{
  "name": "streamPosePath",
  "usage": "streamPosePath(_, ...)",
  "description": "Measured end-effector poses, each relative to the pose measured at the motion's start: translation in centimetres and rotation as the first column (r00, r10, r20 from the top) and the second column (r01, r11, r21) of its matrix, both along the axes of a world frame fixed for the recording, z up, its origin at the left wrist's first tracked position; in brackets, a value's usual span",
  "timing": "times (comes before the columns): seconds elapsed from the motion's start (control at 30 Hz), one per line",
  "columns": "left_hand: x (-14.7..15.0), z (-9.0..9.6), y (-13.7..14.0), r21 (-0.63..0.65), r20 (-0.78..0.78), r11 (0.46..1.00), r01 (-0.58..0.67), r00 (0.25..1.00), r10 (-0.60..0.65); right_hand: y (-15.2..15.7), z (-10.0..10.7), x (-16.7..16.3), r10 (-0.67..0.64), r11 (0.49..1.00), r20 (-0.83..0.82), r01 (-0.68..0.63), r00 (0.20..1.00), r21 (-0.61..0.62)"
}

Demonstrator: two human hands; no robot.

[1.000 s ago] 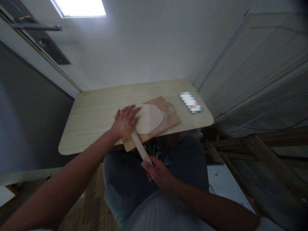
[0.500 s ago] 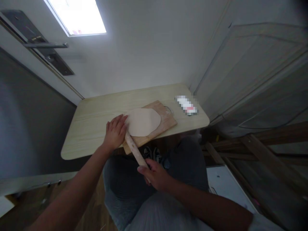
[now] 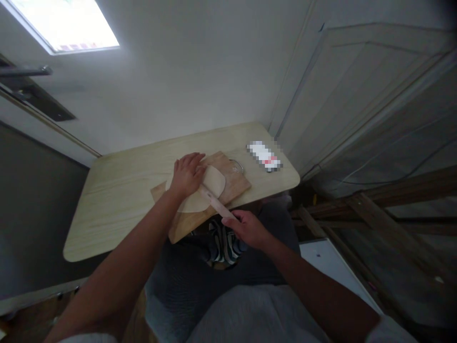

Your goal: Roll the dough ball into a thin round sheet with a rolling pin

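Observation:
A wooden rolling pin [image 3: 217, 203] lies slantwise across a flat, pale sheet of dough [image 3: 216, 181] on a wooden cutting board [image 3: 235, 183]. My left hand [image 3: 187, 175] bears down over the pin's far end, fingers bent across it, hiding that end and part of the dough. At the near end, my right hand [image 3: 248, 228] is closed round the pin, just past the board's front edge. The board sits at an angle, with a metal ring handle [image 3: 237, 166] at its far right corner.
The board rests on a narrow, light wood table [image 3: 117, 200] set against a white door. A phone [image 3: 264, 156], its screen blurred out, lies at the right. My legs are under the table's front edge. Wooden beams [image 3: 378, 214] stand at the right.
Both hands have pushed the rolling pin forward and to the right, from the dough's near left edge onto its middle. The camera view has shifted somewhat to the right.

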State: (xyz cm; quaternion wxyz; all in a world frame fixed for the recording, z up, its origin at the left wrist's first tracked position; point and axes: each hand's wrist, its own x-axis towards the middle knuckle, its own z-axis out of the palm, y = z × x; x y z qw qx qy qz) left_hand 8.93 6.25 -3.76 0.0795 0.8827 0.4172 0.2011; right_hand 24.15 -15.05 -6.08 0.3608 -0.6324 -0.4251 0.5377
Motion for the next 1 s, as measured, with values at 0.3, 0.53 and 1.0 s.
streamPosePath(0.3, 4.6, -0.1, 0.6, -0.039, -0.039, 0.994, -0.098, 0.995, 0.096, -0.1, 0.7, 2.8, -0.121, 0.992, 0.063, 0.118, 0.991, 0.038)
streamPosePath(0.53, 7.0, 0.1, 1.3, -0.054, -0.074, 0.989, -0.14, 0.988, 0.136, 0.0, 0.9, 3.9, -0.147, 0.989, 0.212, 0.143, 0.966, 0.036)
streamPosePath(1.0, 6.8, -0.5, 2.2, -0.087, 0.064, 0.984, -0.153, 0.985, 0.159, -0.3, 1.2, 4.0, -0.128, 0.986, 0.392, 0.076, 0.911, 0.146)
